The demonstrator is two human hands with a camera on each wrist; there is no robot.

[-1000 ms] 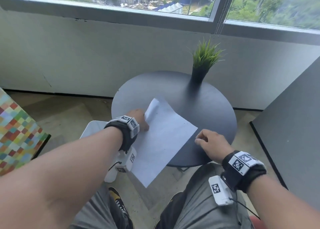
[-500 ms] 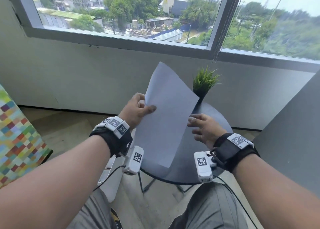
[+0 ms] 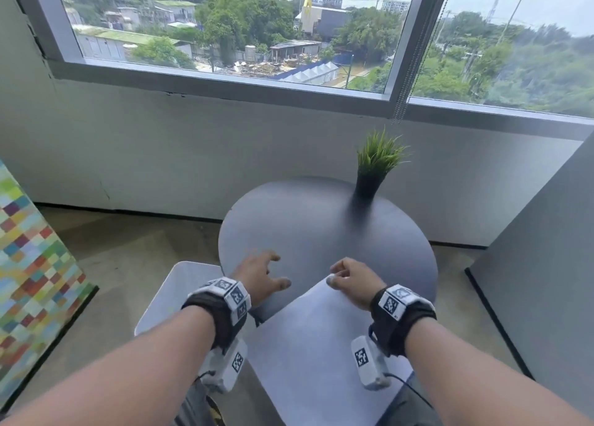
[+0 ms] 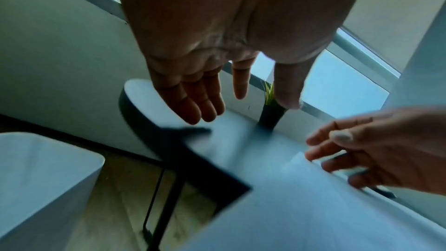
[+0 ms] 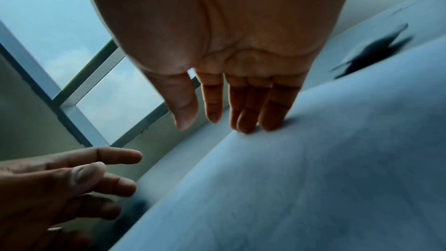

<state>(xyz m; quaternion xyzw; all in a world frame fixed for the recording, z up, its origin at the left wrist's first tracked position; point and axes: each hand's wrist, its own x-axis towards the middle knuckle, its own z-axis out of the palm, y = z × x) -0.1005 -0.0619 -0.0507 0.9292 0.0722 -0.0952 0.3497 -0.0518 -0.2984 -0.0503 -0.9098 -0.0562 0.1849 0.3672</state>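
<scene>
**Settling the sheet on the tabletop**

The sheet of paper (image 3: 308,345) lies at the 6 o'clock edge of the round tabletop (image 3: 321,226). Its far corner is on the surface and most of it hangs off toward the lap. The right hand (image 3: 353,281) rests nearly straight fingers (image 5: 272,114) on that corner, gripping nothing; blur hides whether the thumb touches too. The left hand (image 3: 257,277) hovers spread and empty at the corner's 9 o'clock. To do this well, press lightly with flat fingertips. Slide the sheet toward the potted plant (image 3: 376,162) at 12 o'clock until it is fully supported, with the left hand flattening it against creases.
</scene>
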